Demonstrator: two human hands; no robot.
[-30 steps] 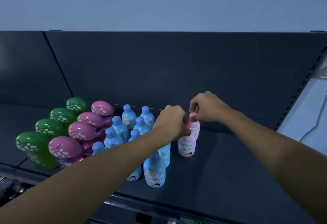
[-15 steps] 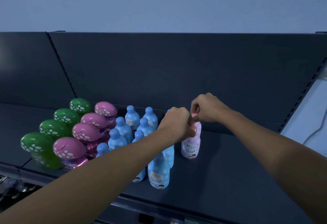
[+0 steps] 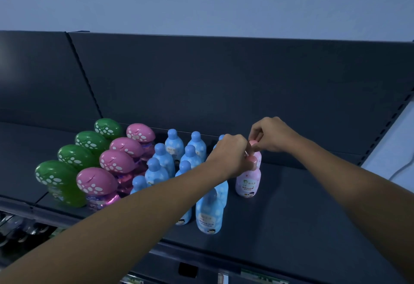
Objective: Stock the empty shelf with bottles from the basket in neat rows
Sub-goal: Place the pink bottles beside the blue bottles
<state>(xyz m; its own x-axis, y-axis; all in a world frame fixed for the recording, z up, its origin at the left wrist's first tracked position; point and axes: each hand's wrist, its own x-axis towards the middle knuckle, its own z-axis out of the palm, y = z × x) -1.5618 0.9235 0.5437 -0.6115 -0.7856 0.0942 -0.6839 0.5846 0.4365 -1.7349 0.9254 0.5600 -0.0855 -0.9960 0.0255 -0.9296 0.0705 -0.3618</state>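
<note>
The left hand (image 3: 228, 156) is curled over the cap of the front pink bottle (image 3: 247, 182), fingers grasping it; the right hand (image 3: 272, 134) pinches the cap of the rear pink bottle (image 3: 257, 155); both stand upright on the dark shelf (image 3: 302, 205), just right of the blue bottles (image 3: 209, 212) (rows run front to back); green mushroom-capped bottles (image 3: 77, 157) and pink mushroom-capped bottles (image 3: 117, 162) stand farther left.

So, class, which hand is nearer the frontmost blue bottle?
Left. Left hand grips the front pink bottle just behind the frontmost blue bottle; right hand pinches the rear pink bottle, farther back-right.
</note>
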